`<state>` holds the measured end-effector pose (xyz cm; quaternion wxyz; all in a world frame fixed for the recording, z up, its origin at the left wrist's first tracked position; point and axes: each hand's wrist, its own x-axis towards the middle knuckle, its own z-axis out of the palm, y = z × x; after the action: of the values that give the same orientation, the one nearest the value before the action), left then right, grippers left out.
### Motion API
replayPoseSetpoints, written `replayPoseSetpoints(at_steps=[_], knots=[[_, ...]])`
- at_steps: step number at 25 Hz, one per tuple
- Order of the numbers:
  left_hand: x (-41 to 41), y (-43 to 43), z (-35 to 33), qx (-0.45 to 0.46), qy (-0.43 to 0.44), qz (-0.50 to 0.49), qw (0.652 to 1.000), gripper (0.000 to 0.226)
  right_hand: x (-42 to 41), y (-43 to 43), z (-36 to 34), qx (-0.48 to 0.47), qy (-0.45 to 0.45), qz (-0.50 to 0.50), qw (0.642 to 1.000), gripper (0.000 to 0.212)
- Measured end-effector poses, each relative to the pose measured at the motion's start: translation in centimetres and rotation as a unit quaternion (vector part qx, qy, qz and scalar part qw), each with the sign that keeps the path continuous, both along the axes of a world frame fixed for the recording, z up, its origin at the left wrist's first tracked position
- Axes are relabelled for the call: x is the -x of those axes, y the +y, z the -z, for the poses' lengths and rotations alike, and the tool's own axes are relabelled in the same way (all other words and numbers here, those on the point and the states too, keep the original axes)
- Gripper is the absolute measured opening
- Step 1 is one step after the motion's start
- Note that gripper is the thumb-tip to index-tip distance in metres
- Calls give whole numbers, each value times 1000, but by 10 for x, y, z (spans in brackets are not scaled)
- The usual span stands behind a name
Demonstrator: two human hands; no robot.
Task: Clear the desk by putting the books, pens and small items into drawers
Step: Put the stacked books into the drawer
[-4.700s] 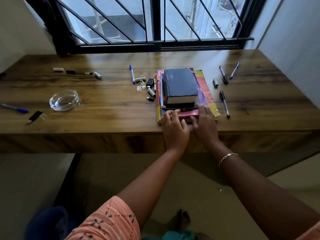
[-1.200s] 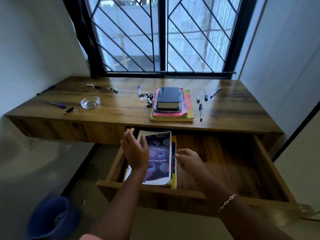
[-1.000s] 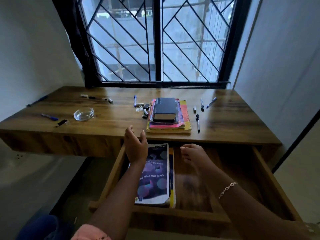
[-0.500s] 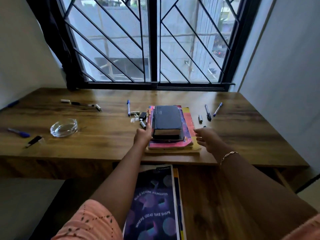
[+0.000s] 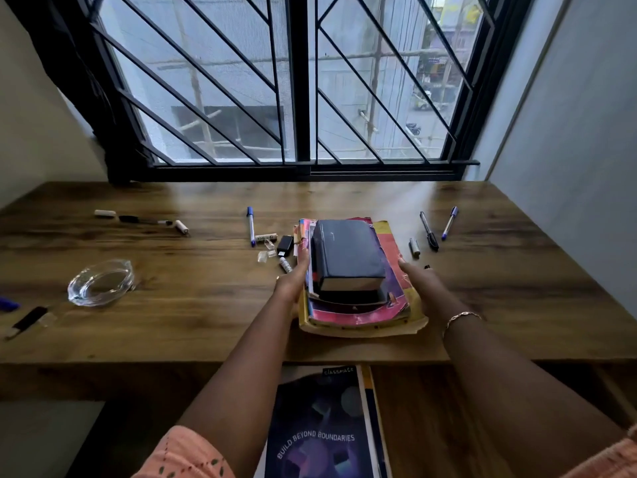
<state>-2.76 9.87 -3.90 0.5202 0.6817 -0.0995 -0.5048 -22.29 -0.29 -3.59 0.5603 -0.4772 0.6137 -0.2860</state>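
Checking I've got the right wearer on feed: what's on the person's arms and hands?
Both forearms are bare. The right wrist carries a thin chain bracelet. Short salmon-orange sleeves with a small dark dotted pattern show at the bottom edge. No gloves or rings visible on the left hand or right hand.

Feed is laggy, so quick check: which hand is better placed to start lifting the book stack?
Left. The left hand already touches the book stack at its side edge; the right hand sits beside the opposite edge, contact unclear.

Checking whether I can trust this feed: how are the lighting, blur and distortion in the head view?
Head view: strong backlight from the window, leaving the desk dim with pale glare at its far edge; wide-angle bending at the frame edges; the book stack and both hands read clearly; the far-left items are slightly soft.
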Motion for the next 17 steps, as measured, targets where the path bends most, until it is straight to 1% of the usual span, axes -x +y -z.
replayPoseSetpoints(at_steps=[2,3,5,7,9,10,13,14,17], knots=[[0,-2,4,10,-10,-2,1000,102,2,2,-3,-14,-9,-53,998,71],[1,-2,4,9,-20,3,1000,106,3,2,-4,-15,5,-75,997,73],[5,-3,4,23,-11,38,999,111,4,0,-10,-23,26,-107,994,78],[7,-3,-1,38,13,64,997,112,5,-1,-20,-69,-3,-147,987,87],[4,-2,-4,52,37,74,995,105,10,-3,-25,-110,-35,-181,977,92],[3,-2,-5,57,41,73,995,97,12,-4,-26,-122,-42,-191,973,89],[1,1,-7,70,31,49,996,77,15,4,-29,-162,-45,-206,964,68],[2,3,-8,76,25,39,996,73,14,5,-29,-150,-45,-208,966,64],[6,12,-14,109,15,10,994,66,13,11,-36,-62,-56,-211,974,55]])
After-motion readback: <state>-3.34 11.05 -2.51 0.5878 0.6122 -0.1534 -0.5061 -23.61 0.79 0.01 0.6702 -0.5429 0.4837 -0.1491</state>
